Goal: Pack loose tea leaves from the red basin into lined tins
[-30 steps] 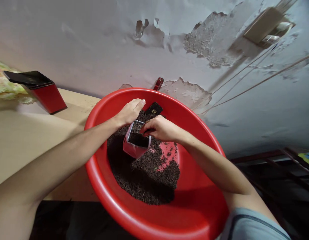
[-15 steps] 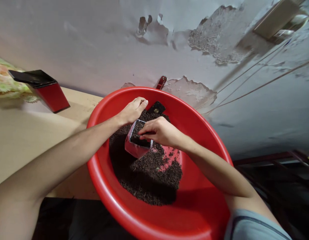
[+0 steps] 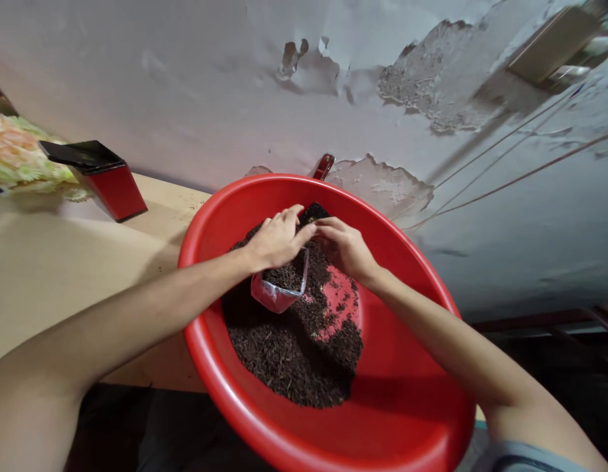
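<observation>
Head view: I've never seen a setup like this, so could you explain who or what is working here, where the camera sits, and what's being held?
No machine is at work: these are a person's two bare hands. Every picture comes from one camera worn on that person's head, looking forward and down.

A large red basin holds dark, crumbly, soil-like material. In it stands a small reddish container with clear plastic at its rim and more of that material inside. The left hand is over the container's far side; the right hand is just beyond it, fingers bent. Whether either grips anything is hidden.

To the left, a red box with a black top and flowers are on a tan tabletop.
</observation>
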Demonstrator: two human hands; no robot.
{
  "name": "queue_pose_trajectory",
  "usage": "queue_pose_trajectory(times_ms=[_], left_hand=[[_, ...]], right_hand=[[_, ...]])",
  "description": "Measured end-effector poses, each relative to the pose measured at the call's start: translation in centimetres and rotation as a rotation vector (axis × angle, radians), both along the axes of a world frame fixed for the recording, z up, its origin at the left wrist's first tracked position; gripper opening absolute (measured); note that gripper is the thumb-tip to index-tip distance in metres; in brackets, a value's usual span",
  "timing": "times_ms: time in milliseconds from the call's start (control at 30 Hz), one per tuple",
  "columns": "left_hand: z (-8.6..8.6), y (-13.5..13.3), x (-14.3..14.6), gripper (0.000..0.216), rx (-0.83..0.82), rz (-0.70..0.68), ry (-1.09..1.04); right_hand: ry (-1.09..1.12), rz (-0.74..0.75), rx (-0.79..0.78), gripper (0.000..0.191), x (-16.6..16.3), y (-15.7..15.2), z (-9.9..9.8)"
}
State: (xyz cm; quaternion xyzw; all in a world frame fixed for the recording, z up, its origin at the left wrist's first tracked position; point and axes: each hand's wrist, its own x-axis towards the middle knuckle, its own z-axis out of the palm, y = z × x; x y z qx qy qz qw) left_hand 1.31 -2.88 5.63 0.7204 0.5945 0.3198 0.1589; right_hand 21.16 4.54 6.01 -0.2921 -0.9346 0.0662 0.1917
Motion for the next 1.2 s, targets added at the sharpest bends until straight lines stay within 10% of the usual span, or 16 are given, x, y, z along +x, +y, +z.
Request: queue_pose_trajectory(times_ms=[167,433,733,900,1200], left_hand=[[-1.9,-2.0,2.5,0.09,-0.067,-0.122,0.369],[-2.9,-1.7,3.0,0.089,-0.141,-0.112,0.607],[-0.2,-0.1,1.5,0.083,-0.199,-0.035,0.274],[1.0,1.5,-0.4,0.079,-0.207,0.126,-0.068],[-0.4,2.0,-1.2,0.084,-0.156,0.09,-0.304]], right_hand=[[-0.359,-0.545,-0.19,0.061,2.5,4.0,-5.3],[-0.455,-0.523,-0.348,0.054,3.2,3.4,-12.0],[-0.141,-0.471,-0.404,0.026,2.4,4.1,-4.9],[0.333,-0.146,-0.556,0.023,-0.1,1.2,0.5],[0.285,0.183,-0.349,0.024,-3.5,-2.6,0.9]])
